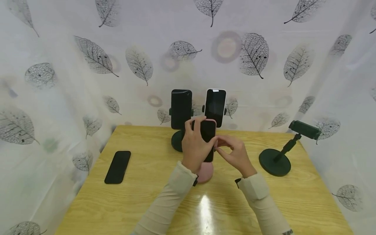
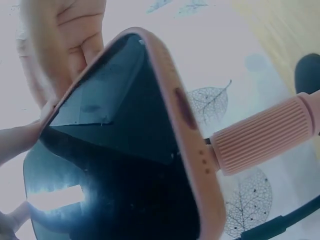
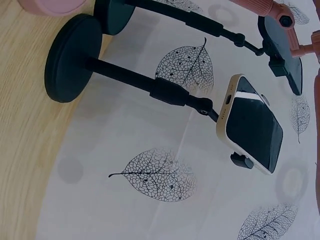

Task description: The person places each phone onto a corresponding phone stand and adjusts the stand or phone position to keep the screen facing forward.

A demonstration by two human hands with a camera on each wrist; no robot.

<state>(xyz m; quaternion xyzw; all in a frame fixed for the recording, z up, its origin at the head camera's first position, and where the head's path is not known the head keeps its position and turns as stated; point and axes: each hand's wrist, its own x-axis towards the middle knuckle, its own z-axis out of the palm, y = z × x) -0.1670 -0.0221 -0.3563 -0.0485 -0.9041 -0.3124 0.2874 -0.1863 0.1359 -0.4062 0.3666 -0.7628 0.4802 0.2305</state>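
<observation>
A phone in a pink case [image 1: 208, 132] stands upright, screen toward me, in front of a pink phone stand [image 1: 205, 173]. My left hand [image 1: 195, 143] grips it from the left, fingers over its top and thumb across toward the right edge. With thumb and fingertips my right hand [image 1: 235, 153] pinches at that right edge; a clamp there is hidden. In the left wrist view the pink case [image 2: 192, 145] shows its port edge, with the stand's ribbed pink arm [image 2: 265, 135] behind it. The right wrist view shows a pink joint [image 3: 286, 21] at the top right.
Behind are a black phone [image 1: 181, 109] and a white-edged phone [image 1: 215, 106], both on dark stands. A dark stand with a bare holder [image 1: 276, 161] is at right. Another black phone [image 1: 117, 167] lies flat on the wooden table [image 1: 141, 202] at left. Leaf-print curtains [image 1: 188, 71] surround it.
</observation>
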